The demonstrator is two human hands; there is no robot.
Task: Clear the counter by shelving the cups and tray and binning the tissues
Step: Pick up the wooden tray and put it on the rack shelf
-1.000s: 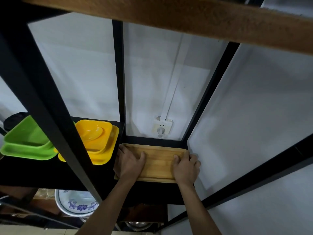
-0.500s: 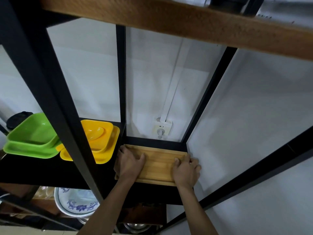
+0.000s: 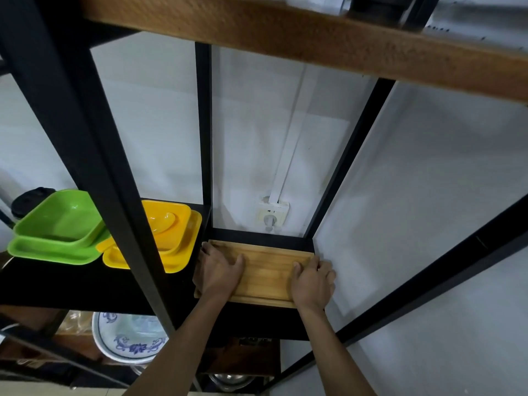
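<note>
Pretty clearly the tray-shelving step here. Going left to right: the green dishes (image 3: 57, 232) and yellow dishes (image 3: 168, 232) sit stacked on the black shelf (image 3: 71, 284), then comes the narrow bay where the person has the wooden tray (image 3: 265, 270) lying flat on the shelf board. The left hand (image 3: 220, 271) rests on the tray's left end with the thumb laid across the top, and the right hand (image 3: 313, 281) is curled round the right end, so both are holding the tray rather than spread open. It looks about seated, just short of the back rail, so the next move is probably a small nudge inward and then letting go. The bay is tight: a black upright on the left, the white wall (image 3: 414, 210) right against the right knuckles, and a wall socket (image 3: 271, 215) behind. No cups or tissues in view.
</note>
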